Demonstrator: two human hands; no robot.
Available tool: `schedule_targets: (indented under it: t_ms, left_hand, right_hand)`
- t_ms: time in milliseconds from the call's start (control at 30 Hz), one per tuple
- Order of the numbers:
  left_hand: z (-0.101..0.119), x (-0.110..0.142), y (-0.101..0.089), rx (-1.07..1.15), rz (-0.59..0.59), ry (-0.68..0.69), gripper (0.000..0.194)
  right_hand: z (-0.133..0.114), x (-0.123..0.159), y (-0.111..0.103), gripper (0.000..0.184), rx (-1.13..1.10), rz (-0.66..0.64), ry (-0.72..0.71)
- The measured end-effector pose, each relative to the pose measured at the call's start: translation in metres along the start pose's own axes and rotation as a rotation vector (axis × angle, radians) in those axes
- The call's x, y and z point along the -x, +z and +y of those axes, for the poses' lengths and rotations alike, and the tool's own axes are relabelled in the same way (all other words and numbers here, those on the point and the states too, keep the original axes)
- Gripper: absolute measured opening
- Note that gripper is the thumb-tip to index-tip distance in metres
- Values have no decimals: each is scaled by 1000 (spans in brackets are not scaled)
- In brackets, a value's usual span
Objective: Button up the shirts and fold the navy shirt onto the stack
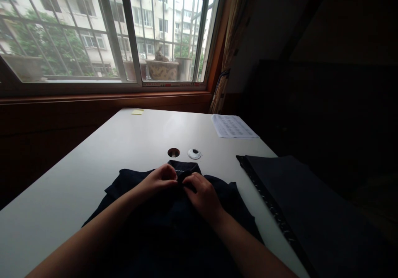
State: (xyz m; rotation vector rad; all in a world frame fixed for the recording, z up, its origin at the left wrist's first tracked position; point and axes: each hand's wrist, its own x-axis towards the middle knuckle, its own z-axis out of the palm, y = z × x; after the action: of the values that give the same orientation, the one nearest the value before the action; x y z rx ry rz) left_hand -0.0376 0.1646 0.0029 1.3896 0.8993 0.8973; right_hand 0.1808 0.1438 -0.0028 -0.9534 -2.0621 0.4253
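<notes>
A dark navy shirt (168,224) lies spread on the white table (77,166), its collar (194,167) pointing away from me. At the front of the neckline, my left hand (163,176) pinches the cloth between thumb and fingers. Close beside it, my right hand (200,191) grips the other side of the collar opening. The fingertips of both hands almost meet there. Whether a button sits between them is too dark and small to tell. The lower part of the shirt fades into shadow between my forearms.
Dark folded cloth (298,199) with a speckled edge covers the table's right side. Printed papers (234,126) lie at the far right corner, a yellow sticky note (137,112) at the far left. A cable hole (173,152) and a round grommet (194,154) sit beyond the collar.
</notes>
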Motion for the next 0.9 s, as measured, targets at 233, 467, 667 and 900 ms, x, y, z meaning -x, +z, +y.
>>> schedule_targets:
  t_ms: [233, 467, 667, 900]
  left_hand:
    - [0, 3, -4, 26, -67, -27, 46]
    - [9, 7, 1, 4, -55, -42, 36]
    - [1, 5, 7, -58, 38, 36, 32]
    - [-6, 4, 19, -465, 167, 179, 17]
  right_hand:
    - [1, 1, -1, 18, -30, 5, 27]
    - [1, -1, -1, 15, -52, 15, 20]
    - [-1, -1, -2, 13, -96, 17, 38]
    - [-3, 0, -2, 15, -48, 40, 87]
